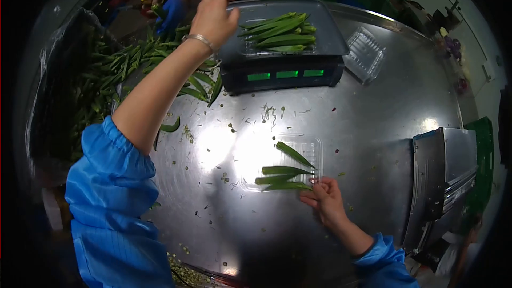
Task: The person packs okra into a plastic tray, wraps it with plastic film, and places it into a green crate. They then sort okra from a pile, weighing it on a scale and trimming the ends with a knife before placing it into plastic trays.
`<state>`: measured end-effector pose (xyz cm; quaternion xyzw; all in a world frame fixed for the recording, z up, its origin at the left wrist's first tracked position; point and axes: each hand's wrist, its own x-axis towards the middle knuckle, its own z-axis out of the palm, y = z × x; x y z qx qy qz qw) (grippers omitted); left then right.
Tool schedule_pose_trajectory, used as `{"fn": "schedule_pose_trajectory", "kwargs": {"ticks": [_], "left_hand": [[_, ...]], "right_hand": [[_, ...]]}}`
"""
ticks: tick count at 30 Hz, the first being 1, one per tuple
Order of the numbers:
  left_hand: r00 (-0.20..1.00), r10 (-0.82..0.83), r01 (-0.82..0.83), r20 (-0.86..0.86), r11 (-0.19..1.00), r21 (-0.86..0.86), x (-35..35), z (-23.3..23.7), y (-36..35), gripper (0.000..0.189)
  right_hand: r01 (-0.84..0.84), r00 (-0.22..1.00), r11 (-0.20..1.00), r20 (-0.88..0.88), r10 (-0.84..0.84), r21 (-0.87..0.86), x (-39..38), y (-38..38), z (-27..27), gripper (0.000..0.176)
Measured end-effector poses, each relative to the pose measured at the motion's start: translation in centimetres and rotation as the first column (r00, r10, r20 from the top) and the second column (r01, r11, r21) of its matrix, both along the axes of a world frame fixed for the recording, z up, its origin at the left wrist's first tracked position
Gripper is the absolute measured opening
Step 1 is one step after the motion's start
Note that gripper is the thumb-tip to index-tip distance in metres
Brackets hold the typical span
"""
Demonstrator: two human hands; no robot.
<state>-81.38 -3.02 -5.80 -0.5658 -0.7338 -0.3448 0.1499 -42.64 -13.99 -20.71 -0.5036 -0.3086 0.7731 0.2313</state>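
Note:
My left hand [215, 18], with a bracelet at the wrist, is raised beside the left edge of the scale [282, 74]; its fingers are apart and no object shows in them. Several okra pods [282, 33] lie in a clear tray on the scale's platform. Lower down, a second clear tray [303, 143] rests on the metal table with a few okra pods [280, 170] in it. My right hand [326, 200] has its fingers closed at this tray's lower right corner, close to the pod tips.
Loose okra [114, 69] is heaped at the left. An empty clear tray [365, 54] lies right of the scale. A metal box [445, 170] stands at the right. Behind the heap is another person's blue-gloved hand [172, 15]. Small scraps dot the metal table [368, 128].

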Motion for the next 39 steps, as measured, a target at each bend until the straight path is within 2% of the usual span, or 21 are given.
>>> {"fn": "schedule_pose_trajectory", "kwargs": {"ticks": [2,4,6,7,8,9,10,11,12,15,16,18,19,20,22,28,29,32,34,36,39], "left_hand": [[0.995,-0.014,0.007,-0.101,0.997,-0.072,1.2,0.0,0.8,0.029],[0.995,-0.056,0.045,-0.083,0.990,-0.134,1.7,-0.4,2.2,0.029],[0.994,-0.094,0.080,-0.064,0.979,-0.189,2.0,-1.4,3.9,0.030],[0.992,-0.093,0.062,-0.083,0.947,-0.314,2.2,-2.1,4.8,0.033],[0.990,-0.095,0.041,-0.105,0.900,-0.433,2.6,-2.5,5.6,0.035],[0.990,-0.096,0.041,-0.106,0.900,-0.435,3.3,-2.6,6.1,0.035],[0.998,-0.044,0.014,-0.035,0.801,-0.598,4.0,-2.5,6.6,0.040],[1.000,0.021,0.001,0.020,0.671,-0.742,4.4,-2.5,6.9,0.044],[1.000,0.016,-0.003,0.011,0.666,-0.746,4.1,-2.6,7.0,0.044],[0.987,-0.148,0.054,-0.067,0.689,-0.723,3.1,-3.2,7.1,0.050],[0.987,-0.152,0.068,-0.051,0.685,-0.726,2.9,-3.1,7.2,0.054],[0.984,-0.176,0.099,-0.034,0.691,-0.716,2.8,-2.6,7.6,0.059],[0.992,-0.110,0.119,0.061,0.665,-0.738,2.8,-2.4,7.8,0.063],[0.988,-0.039,0.141,0.152,0.639,-0.756,2.4,-2.3,8.2,0.067],[0.977,-0.057,0.178,0.207,0.753,-0.634,2.1,-3.2,8.3,0.072],[0.984,-0.110,0.169,0.142,0.836,-0.522,2.4,-3.4,7.7,0.043],[0.967,-0.111,0.200,0.229,0.888,-0.414,2.2,-3.2,7.3,0.040],[0.814,-0.211,0.292,0.541,0.954,-0.067,2.5,-2.4,4.7,0.025],[0.631,-0.293,0.333,0.718,0.939,0.091,3.8,-1.5,1.6,0.019],[0.531,-0.248,0.264,0.810,0.957,0.120,5.8,-0.9,-2.5,0.016],[0.532,-0.234,0.237,0.814,0.964,0.122,9.0,-1.1,-9.4,0.018]], "right_hand": [[-0.047,0.999,0.998,-0.017,0.047,-0.039,-0.5,0.4,-0.9,0.027],[-0.438,0.839,0.853,0.469,0.275,0.284,1.0,2.6,-1.9,0.031],[-0.624,0.752,0.281,0.658,-0.037,0.729,0.4,9.1,0.0,0.033],[-0.574,0.779,0.257,0.615,-0.119,0.777,-0.9,13.0,1.1,0.033],[-0.516,0.829,-0.037,0.488,-0.274,0.856,-2.1,17.3,1.4,0.035],[-0.569,0.783,-0.173,0.466,-0.412,0.804,-3.0,21.5,1.6,0.035],[-0.713,0.650,-0.210,0.517,-0.557,0.669,-3.6,25.1,1.5,0.038],[-0.804,0.530,-0.124,0.605,-0.594,0.582,-3.4,28.1,0.5,0.035],[-0.875,0.397,-0.029,0.682,-0.614,0.484,-3.4,30.2,-0.4,0.033],[-0.929,0.291,0.080,0.850,-0.440,0.360,-3.4,33.0,1.5,0.027],[-0.931,0.283,0.087,0.850,-0.445,0.356,-3.1,33.3,1.3,0.027],[-0.800,0.549,0.093,0.785,-0.289,0.593,-2.2,34.0,0.9,0.022],[-0.824,0.535,0.009,0.783,-0.318,0.567,-1.8,34.8,0.4,0.022],[-0.833,0.500,0.111,0.823,-0.269,0.542,-2.0,34.7,1.3,0.019],[-0.847,0.468,0.143,0.846,-0.257,0.512,-2.4,34.4,1.9,0.018],[-0.889,0.394,0.115,0.869,-0.301,0.443,-2.9,33.5,2.5,0.015],[-0.886,0.402,0.111,0.866,-0.299,0.450,-2.9,33.6,2.2,0.015],[-0.847,0.463,0.076,0.800,-0.381,0.526,-2.0,33.7,1.4,0.014],[-0.714,0.567,-0.047,0.537,-0.624,0.699,-1.3,33.2,1.4,0.014],[-0.434,0.674,-0.162,0.200,-0.712,0.886,-0.3,31.4,4.2,0.015],[-0.277,0.810,-0.250,0.086,-0.580,0.928,2.9,21.9,7.7,0.010]]}}
